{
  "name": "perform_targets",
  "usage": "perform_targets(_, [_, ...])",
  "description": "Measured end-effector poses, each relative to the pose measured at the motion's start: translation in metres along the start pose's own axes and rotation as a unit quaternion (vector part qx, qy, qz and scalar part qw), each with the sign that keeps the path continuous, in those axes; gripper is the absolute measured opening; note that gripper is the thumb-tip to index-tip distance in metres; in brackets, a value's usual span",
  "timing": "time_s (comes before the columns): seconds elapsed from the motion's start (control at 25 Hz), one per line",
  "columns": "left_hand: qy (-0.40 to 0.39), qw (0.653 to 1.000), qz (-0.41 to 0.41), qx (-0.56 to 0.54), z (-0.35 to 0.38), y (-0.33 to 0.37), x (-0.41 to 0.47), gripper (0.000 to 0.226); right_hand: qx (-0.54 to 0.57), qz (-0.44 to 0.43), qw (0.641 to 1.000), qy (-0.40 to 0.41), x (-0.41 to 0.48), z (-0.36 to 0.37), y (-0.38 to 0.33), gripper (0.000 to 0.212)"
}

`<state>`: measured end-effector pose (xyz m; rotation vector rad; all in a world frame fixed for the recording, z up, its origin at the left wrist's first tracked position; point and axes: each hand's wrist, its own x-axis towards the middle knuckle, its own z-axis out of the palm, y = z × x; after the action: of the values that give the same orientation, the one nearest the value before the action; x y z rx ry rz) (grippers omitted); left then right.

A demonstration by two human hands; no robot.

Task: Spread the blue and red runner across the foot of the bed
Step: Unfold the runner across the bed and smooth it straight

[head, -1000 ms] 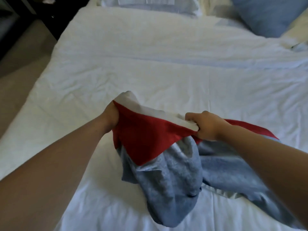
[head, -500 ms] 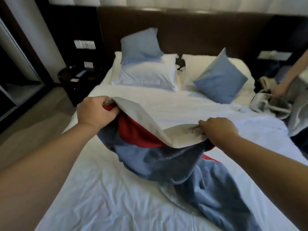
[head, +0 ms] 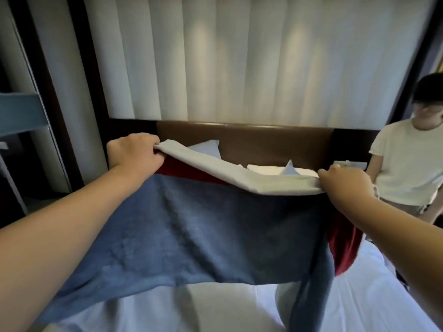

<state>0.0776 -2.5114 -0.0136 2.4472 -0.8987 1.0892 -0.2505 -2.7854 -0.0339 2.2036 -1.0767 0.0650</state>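
Note:
The blue and red runner (head: 203, 228) hangs in the air above the white bed (head: 359, 295), held up at chest height. Its blue face is toward me, a red band shows under a pale grey lining folded over the top edge. My left hand (head: 134, 156) is shut on the runner's upper left corner. My right hand (head: 345, 185) is shut on the upper edge at the right. A red end droops past my right forearm, and a blue strip trails down to the sheet. The runner hides most of the mattress.
A brown headboard (head: 275, 144) and pale pleated wall panel stand behind. Blue and white pillows (head: 208, 147) peek over the runner. Another person in a white shirt (head: 405, 164) stands at the bed's right side. A dark frame and blue shelf are on the left.
Both hands have lifted the runner high off the bed and pulled apart, stretching it wide. My view has tilted up toward the headboard and wall.

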Motion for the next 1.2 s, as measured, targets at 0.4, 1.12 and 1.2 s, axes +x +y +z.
perform_targets(0.4, [-0.142, 0.978, 0.111, 0.102, 0.063, -0.028, -0.093, 0.036, -0.02, -0.063, 0.997, -0.04, -0.024, 0.083, -0.043, 0.029])
perform_targets(1.12, [-0.339, 0.936, 0.073, 0.066, 0.506, -0.036, -0.384, 0.047, 0.131, -0.248, 0.959, -0.031, -0.02, 0.515, -0.366, 0.071])
perform_targets(1.2, [-0.365, 0.926, 0.087, 0.046, 0.529, -0.03, -0.411, 0.056, 0.157, -0.261, 0.951, -0.051, -0.04, 0.533, -0.404, 0.072])
